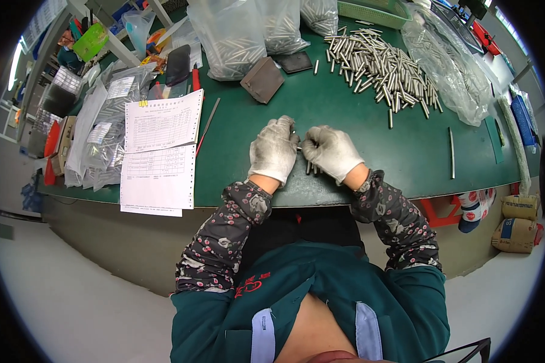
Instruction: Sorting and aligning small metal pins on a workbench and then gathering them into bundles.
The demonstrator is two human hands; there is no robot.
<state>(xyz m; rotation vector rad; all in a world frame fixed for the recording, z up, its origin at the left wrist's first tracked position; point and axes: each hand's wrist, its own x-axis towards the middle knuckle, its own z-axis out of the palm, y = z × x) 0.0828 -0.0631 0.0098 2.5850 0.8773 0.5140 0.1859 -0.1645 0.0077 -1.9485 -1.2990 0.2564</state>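
Note:
Both my hands wear white work gloves and are close together over the near edge of the green table [236,175]. My left hand [274,151] is closed, its fingertips turned toward the other hand. Curled into a pinch, my right hand [333,151] faces it. A short shiny metal pin [299,149] shows in the narrow gap between the fingertips; the gloves hide most of it. Several more metal pins [312,169] lie on the table just under my right hand. Farther back on the right spreads a big loose pile of the same metal pins [378,66].
Clear bags of pins [227,42] stand at the back, behind a dark block [262,80]. Printed sheets [157,175] overhang the left table edge, beside bagged parts [100,139]. A crumpled plastic bag [451,66] and a green basket [375,12] flank the pile. One thin rod [451,152] lies right.

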